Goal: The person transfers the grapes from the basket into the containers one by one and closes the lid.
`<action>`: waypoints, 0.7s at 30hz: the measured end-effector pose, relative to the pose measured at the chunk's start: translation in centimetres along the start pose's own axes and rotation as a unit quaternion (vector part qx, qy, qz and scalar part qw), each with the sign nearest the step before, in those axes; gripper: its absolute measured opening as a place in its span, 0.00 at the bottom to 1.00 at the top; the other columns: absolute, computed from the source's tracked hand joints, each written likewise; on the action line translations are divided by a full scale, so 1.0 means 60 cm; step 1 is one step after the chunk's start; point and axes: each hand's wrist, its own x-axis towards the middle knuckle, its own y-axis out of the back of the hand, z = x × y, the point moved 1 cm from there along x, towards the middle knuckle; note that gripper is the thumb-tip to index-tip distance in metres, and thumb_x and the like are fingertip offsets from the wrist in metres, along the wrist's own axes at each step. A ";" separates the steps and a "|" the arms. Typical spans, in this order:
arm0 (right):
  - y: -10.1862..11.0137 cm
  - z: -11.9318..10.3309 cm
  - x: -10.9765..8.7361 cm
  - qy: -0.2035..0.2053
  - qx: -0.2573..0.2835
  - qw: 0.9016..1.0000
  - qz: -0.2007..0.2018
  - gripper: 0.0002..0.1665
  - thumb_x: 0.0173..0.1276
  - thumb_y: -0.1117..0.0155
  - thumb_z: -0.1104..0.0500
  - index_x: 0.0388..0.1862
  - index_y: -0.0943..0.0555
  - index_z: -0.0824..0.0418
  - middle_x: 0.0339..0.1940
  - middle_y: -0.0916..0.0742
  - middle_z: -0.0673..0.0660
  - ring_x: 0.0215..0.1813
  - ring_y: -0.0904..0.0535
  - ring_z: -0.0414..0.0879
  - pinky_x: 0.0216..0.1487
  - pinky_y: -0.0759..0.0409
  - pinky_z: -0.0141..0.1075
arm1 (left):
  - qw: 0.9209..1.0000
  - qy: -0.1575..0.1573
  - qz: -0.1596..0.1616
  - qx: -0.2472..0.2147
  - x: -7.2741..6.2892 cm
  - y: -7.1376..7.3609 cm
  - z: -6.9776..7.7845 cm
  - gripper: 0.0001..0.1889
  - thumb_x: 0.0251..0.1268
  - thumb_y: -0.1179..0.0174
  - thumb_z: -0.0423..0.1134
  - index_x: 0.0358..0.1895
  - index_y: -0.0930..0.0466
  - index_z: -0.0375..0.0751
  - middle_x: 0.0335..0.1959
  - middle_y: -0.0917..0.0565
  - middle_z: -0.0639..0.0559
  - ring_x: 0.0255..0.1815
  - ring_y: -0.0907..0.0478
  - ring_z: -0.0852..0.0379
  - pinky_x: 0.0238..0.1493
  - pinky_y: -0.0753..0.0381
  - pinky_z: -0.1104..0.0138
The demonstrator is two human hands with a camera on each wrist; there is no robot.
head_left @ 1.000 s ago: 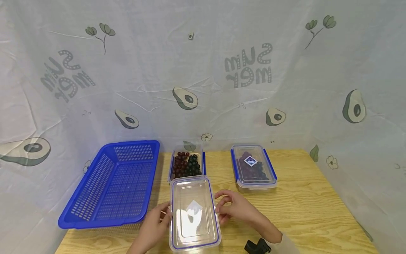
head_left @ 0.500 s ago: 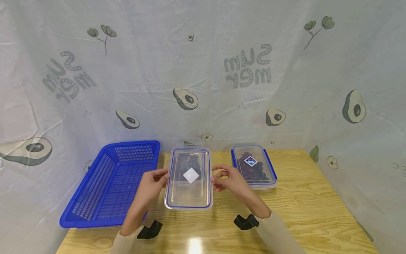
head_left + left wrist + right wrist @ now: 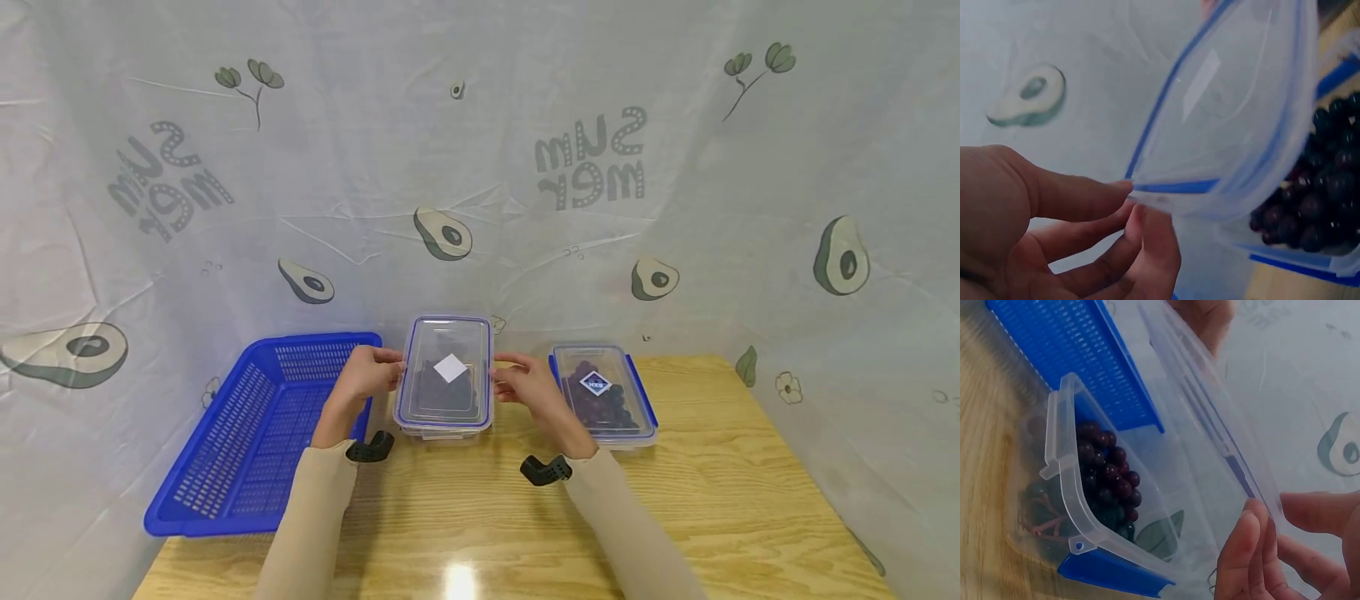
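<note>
A clear plastic lid [image 3: 450,340] with a blue seal and a white diamond sticker is held level between both hands in the head view. My left hand [image 3: 363,379] pinches its left edge between thumb and fingers. At the opposite edge, the right hand [image 3: 528,387] pinches it the same way. Directly beneath is a clear food container [image 3: 1067,440] with blue side clips, holding dark red and green grapes [image 3: 1113,478]. Both wrist views show a gap between lid and container rim, the lid tilted there. From above, the lid covers most of the container.
A blue plastic basket [image 3: 161,521] stands to the left, with nothing visible inside it. To the right sits a second container [image 3: 637,387] of grapes with its lid on. A patterned curtain [image 3: 510,275] hangs behind the wooden table [image 3: 720,500].
Both hands have carried the lid forward, away from the body, from in front of the grape container to above it. The basket and the second container stay in place.
</note>
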 end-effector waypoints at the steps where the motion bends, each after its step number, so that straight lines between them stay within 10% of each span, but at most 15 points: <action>1: -0.002 0.001 0.007 -0.003 0.002 1.000 0.002 0.26 0.74 0.33 0.62 0.69 0.20 0.65 0.31 0.11 0.51 0.30 0.14 0.41 0.38 0.12 0.33 | 1.000 0.014 -0.008 -0.004 0.010 0.001 -0.004 0.17 0.76 0.41 0.32 0.60 0.17 0.25 0.48 0.10 0.37 0.35 0.15 0.61 0.42 0.12 0.67; 8: -0.013 0.015 0.047 -0.017 0.017 1.000 0.008 0.25 0.75 0.33 0.63 0.68 0.19 0.65 0.27 0.12 0.49 0.27 0.15 0.38 0.36 0.12 0.33 | 0.997 0.068 -0.035 -0.013 0.058 0.001 -0.025 0.18 0.74 0.40 0.29 0.62 0.19 0.23 0.48 0.14 0.41 0.33 0.16 0.62 0.47 0.09 0.62; 21: -0.024 0.037 0.077 -0.032 0.030 0.999 0.033 0.20 0.77 0.36 0.63 0.64 0.17 0.69 0.30 0.14 0.49 0.31 0.18 0.38 0.39 0.13 0.32 | 0.998 0.044 0.009 0.050 0.062 -0.012 -0.027 0.12 0.71 0.44 0.26 0.49 0.12 0.24 0.49 0.13 0.32 0.32 0.15 0.55 0.41 0.09 0.61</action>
